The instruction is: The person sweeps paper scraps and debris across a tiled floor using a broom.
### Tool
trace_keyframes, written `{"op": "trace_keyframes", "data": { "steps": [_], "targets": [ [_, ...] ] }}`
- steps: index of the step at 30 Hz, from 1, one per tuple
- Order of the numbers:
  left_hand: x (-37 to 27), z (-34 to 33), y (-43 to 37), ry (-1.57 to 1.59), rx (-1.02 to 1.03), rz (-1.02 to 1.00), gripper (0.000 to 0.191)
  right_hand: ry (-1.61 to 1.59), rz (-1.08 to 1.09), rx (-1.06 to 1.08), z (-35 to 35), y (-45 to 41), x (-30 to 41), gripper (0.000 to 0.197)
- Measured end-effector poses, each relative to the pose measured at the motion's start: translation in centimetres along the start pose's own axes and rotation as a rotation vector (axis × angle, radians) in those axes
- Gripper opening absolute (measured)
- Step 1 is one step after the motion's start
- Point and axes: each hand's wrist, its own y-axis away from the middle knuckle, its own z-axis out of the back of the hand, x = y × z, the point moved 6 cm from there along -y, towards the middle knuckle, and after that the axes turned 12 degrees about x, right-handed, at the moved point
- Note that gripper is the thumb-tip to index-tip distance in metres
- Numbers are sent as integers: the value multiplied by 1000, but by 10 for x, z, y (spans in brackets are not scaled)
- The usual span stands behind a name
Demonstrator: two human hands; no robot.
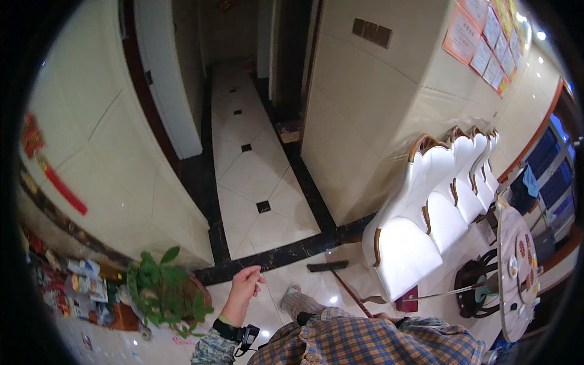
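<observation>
My left hand (247, 284) hangs out in front of me with loosely curled fingers and nothing in it, above the tiled floor near the black stone border. A broom's brown stick (351, 292) runs up from its dark, wide head (327, 266), which rests on the light tiles ahead of my foot. My right hand (385, 316) is at the stick's upper end, close to my checked garment, and is closed around it; the garment partly hides it.
A leafy potted plant (166, 292) stands at the left, beside piled packages (89, 285). Ahead, a tiled corridor (260, 182) runs between walls. White padded chairs (406, 255) line the right wall, near a round table (508, 273), a dark stool (465, 287) and a red box (407, 301).
</observation>
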Motion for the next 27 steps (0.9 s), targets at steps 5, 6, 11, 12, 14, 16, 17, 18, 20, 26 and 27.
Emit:
{"op": "trace_keyframes", "data": {
  "steps": [5, 6, 11, 12, 14, 16, 17, 18, 20, 26, 27],
  "targets": [
    [-95, -42, -103, -198, 132, -119, 23, -143, -57, -69, 22, 2, 14, 36],
    [-105, -55, -121, -266, 168, -127, 24, -175, -67, -73, 27, 1, 15, 36],
    [-174, -83, -230, -578, 256, -510, 26, -236, -43, -78, 41, -17, 72, 35],
    [-195, -97, -247, -640, 253, -522, 26, -255, -35, -84, 45, -20, 81, 35],
    [-241, -125, -281, -719, 254, -599, 25, -286, -23, -93, 52, -27, 100, 35],
    [-287, -148, -309, -835, 237, -832, 21, -311, -6, -96, 57, -33, 119, 35],
    [-310, -161, -323, -930, 216, -1011, 19, -324, -3, -102, 59, -36, 128, 35],
    [-329, -174, -340, -980, 201, -1017, 18, -341, -5, -109, 61, -39, 134, 35],
    [-368, -202, -368, -1059, 160, -1046, 17, -383, -18, -132, 66, -40, 142, 35],
    [-475, -269, -454, -1170, 68, -1196, 19, -515, -105, -207, 71, -45, 167, 34],
    [-489, -279, -468, -1161, 68, -1218, 21, -537, -125, -221, 71, -44, 171, 34]
  ]
}}
